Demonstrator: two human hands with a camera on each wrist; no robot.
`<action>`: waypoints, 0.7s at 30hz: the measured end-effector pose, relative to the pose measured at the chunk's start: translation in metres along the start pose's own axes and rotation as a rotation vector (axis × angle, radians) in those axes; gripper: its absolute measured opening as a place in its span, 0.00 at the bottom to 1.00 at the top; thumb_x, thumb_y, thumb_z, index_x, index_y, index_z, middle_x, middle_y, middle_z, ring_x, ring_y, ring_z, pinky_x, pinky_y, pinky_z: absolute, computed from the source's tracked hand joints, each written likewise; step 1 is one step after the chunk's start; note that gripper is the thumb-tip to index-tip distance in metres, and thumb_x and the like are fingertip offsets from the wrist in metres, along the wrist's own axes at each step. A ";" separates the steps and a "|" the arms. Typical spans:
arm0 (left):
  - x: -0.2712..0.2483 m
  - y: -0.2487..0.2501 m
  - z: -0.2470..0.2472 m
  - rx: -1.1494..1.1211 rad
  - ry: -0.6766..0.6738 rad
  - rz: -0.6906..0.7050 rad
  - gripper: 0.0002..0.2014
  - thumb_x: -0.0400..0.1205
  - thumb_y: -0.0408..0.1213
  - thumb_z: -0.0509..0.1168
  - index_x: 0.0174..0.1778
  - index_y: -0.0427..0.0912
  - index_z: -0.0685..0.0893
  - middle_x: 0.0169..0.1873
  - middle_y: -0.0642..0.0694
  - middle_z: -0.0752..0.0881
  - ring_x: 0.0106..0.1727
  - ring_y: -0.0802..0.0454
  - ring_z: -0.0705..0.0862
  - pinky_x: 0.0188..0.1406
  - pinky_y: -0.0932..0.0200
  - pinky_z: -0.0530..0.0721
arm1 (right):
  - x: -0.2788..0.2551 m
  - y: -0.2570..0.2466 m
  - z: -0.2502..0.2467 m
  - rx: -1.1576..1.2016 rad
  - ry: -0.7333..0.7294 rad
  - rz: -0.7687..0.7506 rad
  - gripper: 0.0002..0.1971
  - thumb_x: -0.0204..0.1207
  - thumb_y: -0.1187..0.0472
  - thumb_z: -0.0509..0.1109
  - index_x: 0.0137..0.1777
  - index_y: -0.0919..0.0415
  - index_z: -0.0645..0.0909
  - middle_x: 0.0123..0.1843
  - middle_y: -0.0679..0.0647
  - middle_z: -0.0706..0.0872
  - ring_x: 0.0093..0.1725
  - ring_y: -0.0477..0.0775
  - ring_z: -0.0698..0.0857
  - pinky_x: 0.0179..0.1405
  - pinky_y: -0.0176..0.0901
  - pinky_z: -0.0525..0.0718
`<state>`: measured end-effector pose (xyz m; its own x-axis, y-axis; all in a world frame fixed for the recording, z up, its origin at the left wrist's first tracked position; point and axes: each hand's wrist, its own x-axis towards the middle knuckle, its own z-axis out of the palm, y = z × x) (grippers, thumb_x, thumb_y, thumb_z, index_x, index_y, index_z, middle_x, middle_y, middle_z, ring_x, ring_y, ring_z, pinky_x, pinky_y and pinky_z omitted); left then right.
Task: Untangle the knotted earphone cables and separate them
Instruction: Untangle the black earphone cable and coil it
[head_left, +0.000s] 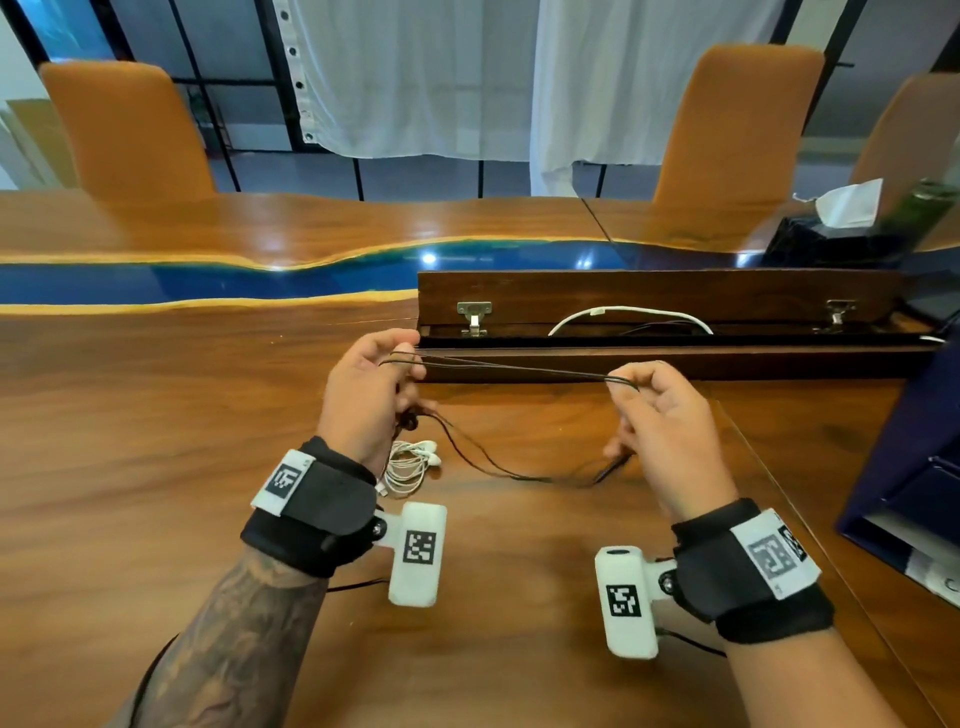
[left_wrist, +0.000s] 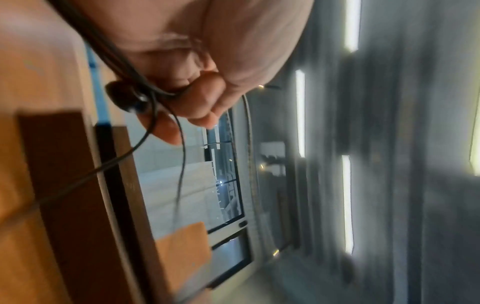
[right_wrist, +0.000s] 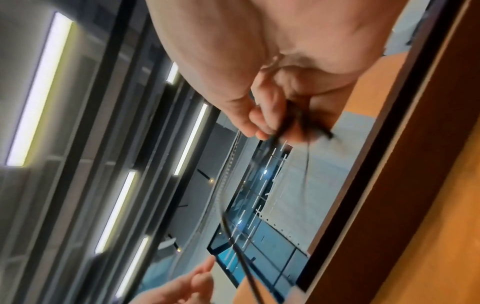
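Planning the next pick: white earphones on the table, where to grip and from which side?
Take the white earphones at the bundled coil, not the buds, coming from above. The cable lies flat in a loose coil on the table, close by the left hand, so a top-down pinch across the loops probably lifts it whole.

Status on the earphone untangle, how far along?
Done: the white earphones lie bundled on the table, apart from the black cable. In hand: the left hand and right hand pinch the black cable, stretching strands between them; its slack droops to the table. Left: whether knots remain in the black cable is unclear.
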<state>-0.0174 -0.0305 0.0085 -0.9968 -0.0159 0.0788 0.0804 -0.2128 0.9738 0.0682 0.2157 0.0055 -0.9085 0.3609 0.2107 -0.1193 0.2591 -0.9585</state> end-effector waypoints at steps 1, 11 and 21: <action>0.000 0.000 -0.002 0.129 0.004 0.048 0.09 0.89 0.29 0.60 0.57 0.42 0.85 0.32 0.48 0.82 0.24 0.59 0.73 0.29 0.60 0.79 | 0.002 -0.001 -0.002 -0.046 0.039 -0.030 0.02 0.86 0.61 0.68 0.52 0.55 0.82 0.31 0.41 0.82 0.29 0.40 0.78 0.37 0.43 0.82; 0.012 -0.004 -0.032 0.394 0.080 0.052 0.09 0.86 0.28 0.64 0.48 0.44 0.88 0.26 0.49 0.79 0.24 0.57 0.75 0.29 0.57 0.80 | 0.013 -0.003 -0.023 -0.013 0.225 -0.010 0.03 0.83 0.62 0.72 0.51 0.53 0.82 0.33 0.47 0.82 0.29 0.44 0.78 0.32 0.42 0.78; 0.007 0.008 -0.036 0.667 -0.013 0.109 0.06 0.86 0.34 0.66 0.49 0.43 0.90 0.33 0.50 0.83 0.35 0.53 0.77 0.40 0.56 0.77 | 0.016 -0.005 -0.034 -0.211 0.154 -0.017 0.05 0.80 0.63 0.73 0.52 0.54 0.82 0.40 0.54 0.87 0.39 0.46 0.83 0.38 0.42 0.80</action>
<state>-0.0240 -0.0671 0.0092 -0.9832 0.0094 0.1823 0.1679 0.4377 0.8833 0.0681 0.2508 0.0198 -0.8337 0.4828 0.2682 -0.0328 0.4416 -0.8966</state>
